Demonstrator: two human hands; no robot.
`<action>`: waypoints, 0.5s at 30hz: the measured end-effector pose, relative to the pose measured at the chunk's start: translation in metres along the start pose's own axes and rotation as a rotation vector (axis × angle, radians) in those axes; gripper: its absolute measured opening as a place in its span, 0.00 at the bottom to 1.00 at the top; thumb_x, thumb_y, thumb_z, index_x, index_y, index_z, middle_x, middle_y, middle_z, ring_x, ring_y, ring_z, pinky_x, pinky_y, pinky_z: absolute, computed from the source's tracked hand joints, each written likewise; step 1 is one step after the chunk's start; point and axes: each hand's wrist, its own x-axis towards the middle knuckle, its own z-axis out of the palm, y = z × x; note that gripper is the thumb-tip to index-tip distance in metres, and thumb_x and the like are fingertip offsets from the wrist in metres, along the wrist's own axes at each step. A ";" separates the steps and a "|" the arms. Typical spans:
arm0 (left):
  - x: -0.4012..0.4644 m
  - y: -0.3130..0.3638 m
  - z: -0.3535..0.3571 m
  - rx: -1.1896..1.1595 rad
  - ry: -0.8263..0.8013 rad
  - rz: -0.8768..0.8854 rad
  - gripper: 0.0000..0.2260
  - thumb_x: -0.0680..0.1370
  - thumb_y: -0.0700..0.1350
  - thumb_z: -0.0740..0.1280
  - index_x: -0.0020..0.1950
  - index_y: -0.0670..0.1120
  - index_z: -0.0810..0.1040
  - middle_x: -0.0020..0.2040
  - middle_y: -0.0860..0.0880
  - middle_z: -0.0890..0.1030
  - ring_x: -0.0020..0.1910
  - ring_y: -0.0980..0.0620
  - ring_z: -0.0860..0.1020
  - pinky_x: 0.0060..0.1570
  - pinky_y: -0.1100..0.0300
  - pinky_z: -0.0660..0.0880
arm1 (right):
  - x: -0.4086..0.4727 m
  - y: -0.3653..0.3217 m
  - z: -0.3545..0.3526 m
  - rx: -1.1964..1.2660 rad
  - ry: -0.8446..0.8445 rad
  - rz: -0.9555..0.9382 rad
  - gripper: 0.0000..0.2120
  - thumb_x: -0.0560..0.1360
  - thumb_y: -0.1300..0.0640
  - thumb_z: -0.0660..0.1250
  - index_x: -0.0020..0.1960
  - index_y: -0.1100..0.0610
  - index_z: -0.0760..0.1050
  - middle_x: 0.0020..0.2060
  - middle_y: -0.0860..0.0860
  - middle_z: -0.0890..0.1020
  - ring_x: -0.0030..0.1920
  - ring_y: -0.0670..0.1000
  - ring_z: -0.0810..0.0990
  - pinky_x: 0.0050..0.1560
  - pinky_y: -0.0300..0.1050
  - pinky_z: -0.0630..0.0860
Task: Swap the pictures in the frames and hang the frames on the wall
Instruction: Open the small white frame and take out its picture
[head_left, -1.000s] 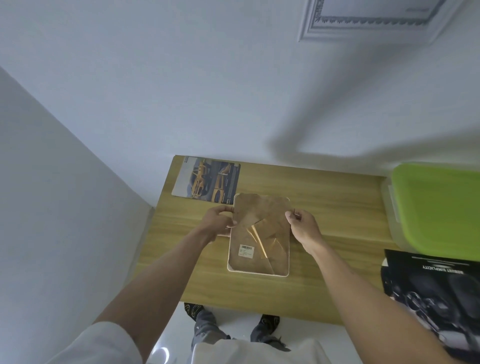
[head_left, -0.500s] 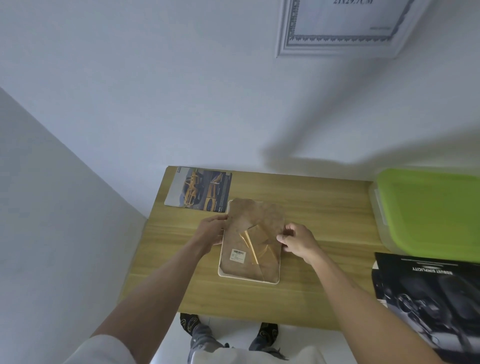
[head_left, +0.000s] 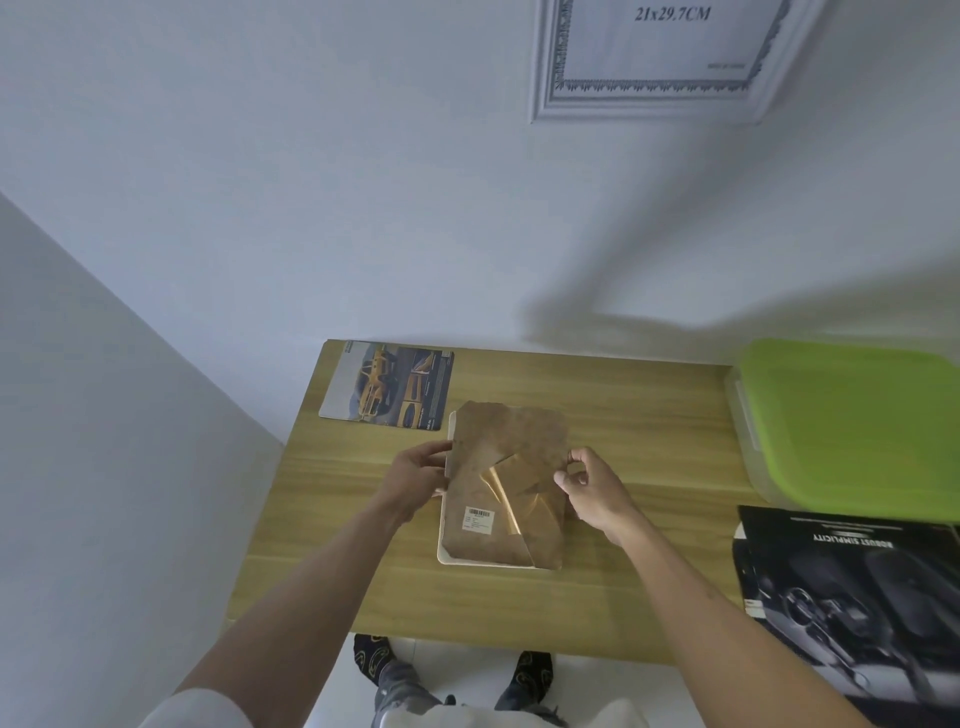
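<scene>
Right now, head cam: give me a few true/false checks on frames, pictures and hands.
1. The frame on the table lies face down, brown backing board up. True.
2. Both hands grip that backing board. True: left hand, right hand, at opposite edges.
3. The yellow car picture is in the frame. False: it lies loose on the table.
4. The wall is bare. False: a white frame hangs there.

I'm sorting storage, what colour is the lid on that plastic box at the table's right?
Bright lime green lid, seen in the head view.
</scene>
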 end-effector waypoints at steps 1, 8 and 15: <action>0.000 -0.002 0.001 0.016 0.032 0.018 0.27 0.68 0.21 0.63 0.63 0.41 0.78 0.45 0.45 0.86 0.44 0.45 0.84 0.49 0.47 0.81 | -0.003 0.000 -0.001 0.001 -0.008 -0.003 0.09 0.80 0.51 0.64 0.59 0.48 0.71 0.47 0.50 0.80 0.46 0.48 0.79 0.48 0.44 0.75; -0.001 -0.002 0.000 0.023 0.083 -0.017 0.42 0.68 0.22 0.66 0.74 0.54 0.64 0.47 0.42 0.86 0.49 0.44 0.83 0.56 0.43 0.78 | -0.003 0.008 -0.024 0.197 -0.075 0.044 0.29 0.74 0.58 0.73 0.70 0.48 0.65 0.54 0.50 0.83 0.52 0.51 0.83 0.52 0.51 0.80; -0.002 0.013 -0.002 0.051 0.059 -0.081 0.35 0.69 0.21 0.65 0.72 0.45 0.72 0.44 0.47 0.87 0.52 0.44 0.82 0.59 0.43 0.77 | 0.005 0.015 -0.091 0.369 0.210 0.074 0.29 0.78 0.65 0.67 0.76 0.48 0.65 0.61 0.49 0.77 0.54 0.51 0.77 0.51 0.47 0.74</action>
